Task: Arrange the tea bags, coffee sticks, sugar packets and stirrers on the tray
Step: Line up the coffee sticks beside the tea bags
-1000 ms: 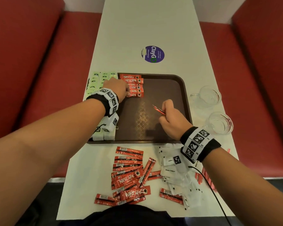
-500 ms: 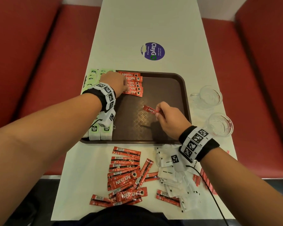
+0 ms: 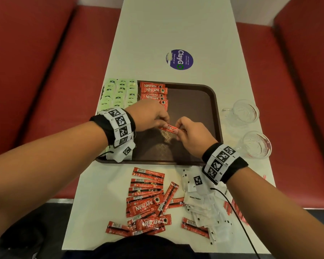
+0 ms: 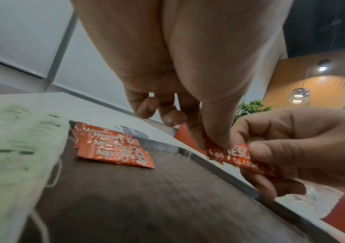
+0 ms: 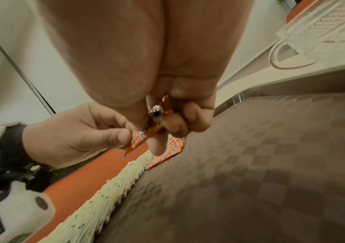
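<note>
Coffee stick (image 3: pixel 169 128) pinched at opposite ends by left hand (image 3: pixel 147 114) and right hand (image 3: pixel 192 138), held level above tray (image 3: pixel 216 109) centre, long axis running left edge to right edge

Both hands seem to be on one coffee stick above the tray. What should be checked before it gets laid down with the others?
1. Coffee stick pinched by left hand: ok.
2. Right hand also holding it: ok.
3. Bare tray space below the laid row of sticks: ok.
4. Stick printed side up, like the row: ok.
5. Tea bags clear of that spot: ok.
6. Row's last stick straight: cannot tell, the left hand hides it.
</note>
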The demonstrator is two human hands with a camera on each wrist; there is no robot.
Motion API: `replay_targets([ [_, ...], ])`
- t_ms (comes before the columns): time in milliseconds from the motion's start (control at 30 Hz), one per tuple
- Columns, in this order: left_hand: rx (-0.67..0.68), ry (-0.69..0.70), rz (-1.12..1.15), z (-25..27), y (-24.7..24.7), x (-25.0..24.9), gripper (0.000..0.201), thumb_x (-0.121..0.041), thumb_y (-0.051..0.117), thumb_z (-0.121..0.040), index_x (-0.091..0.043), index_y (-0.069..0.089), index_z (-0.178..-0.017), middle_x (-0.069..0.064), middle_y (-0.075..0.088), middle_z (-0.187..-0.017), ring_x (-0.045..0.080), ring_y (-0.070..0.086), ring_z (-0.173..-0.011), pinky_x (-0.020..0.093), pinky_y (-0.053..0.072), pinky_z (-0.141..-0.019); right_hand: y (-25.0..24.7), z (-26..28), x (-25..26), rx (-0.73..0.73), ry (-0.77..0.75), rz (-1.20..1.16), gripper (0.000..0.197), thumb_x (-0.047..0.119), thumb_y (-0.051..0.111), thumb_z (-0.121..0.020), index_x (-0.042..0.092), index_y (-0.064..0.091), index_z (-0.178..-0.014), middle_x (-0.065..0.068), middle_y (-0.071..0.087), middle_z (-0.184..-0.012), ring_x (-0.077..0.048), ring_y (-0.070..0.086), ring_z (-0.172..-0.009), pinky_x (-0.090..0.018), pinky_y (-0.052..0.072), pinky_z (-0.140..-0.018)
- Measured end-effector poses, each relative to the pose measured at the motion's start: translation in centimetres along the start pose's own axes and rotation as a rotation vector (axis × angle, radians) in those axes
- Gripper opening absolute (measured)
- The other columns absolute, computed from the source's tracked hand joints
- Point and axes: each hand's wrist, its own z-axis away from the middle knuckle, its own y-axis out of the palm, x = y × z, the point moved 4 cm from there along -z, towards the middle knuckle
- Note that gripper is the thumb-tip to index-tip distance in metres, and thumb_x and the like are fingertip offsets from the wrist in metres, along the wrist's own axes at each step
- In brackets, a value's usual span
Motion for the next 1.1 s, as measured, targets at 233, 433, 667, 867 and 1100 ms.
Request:
replay_targets([
  [233, -0.047, -0.357, -0.066, 0.3, 0.4, 5.7, 0.012, -0.034, 0.063, -0.095, -0.027, 0.072, -0.098, -0.009, 0.066, -0.090, 0.013, 0.059, -0.085, 0.029, 0.043, -0.076, 0.0, 1.9, 0.4, 0.047, -0.005, 0.167, 0.032, 0.040, 0.072, -0.087, 0.029, 0.053, -0.111, 0.012, 0.052, -0.102, -0.009, 0.055, -0.087, -0.027, 0.050, -0.080],
  [433, -0.038, -0.473, -0.242, -0.5, 0.1, 7.6, 0.016, -0.041, 0.061, -0.095, -0.030, 0.072, -0.100, -0.006, 0.071, -0.101, 0.018, 0.064, -0.094, 0.035, 0.051, -0.080, 3.5, 4.2, 2.8, 0.463, -0.197, 0.473, 0.040, 0.057, 0.071, -0.082, 0.032, 0.061, -0.112, 0.012, 0.065, -0.095, -0.013, 0.060, -0.086, -0.034, 0.054, -0.079],
  [667, -0.059, -0.521, -0.260, -2.1, -0.6, 7.7, 0.015, -0.041, 0.064, -0.093, -0.030, 0.074, -0.098, -0.004, 0.071, -0.104, 0.021, 0.065, -0.096, 0.037, 0.052, -0.081, 6.2, 5.8, 3.9, 0.671, -0.321, 0.644, 0.045, 0.052, 0.080, -0.076, 0.027, 0.068, -0.111, 0.006, 0.069, -0.092, -0.018, 0.063, -0.081, -0.033, 0.056, -0.077],
  [867, -0.040, -0.563, -0.238, -2.7, -0.6, 7.4, 0.014, -0.042, 0.069, -0.091, -0.029, 0.073, -0.093, -0.003, 0.071, -0.097, 0.021, 0.066, -0.092, 0.037, 0.052, -0.082, 6.9, 6.2, 4.1, 0.663, -0.347, 0.668, 0.029, 0.041, 0.081, -0.078, 0.028, 0.072, -0.102, 0.006, 0.069, -0.088, -0.019, 0.065, -0.080, -0.036, 0.058, -0.076],
  [1100, -0.159, -0.499, -0.172, -0.7, -1.5, 5.5, 0.022, -0.047, 0.060, -0.093, -0.028, 0.072, -0.095, -0.003, 0.071, -0.094, 0.021, 0.065, -0.090, 0.038, 0.053, -0.081, 6.9, 6.5, 4.1, 0.667, -0.334, 0.723, 0.017, 0.033, 0.075, -0.082, 0.026, 0.061, -0.085, 0.003, 0.064, -0.084, -0.021, 0.061, -0.076, -0.035, 0.057, -0.072],
])
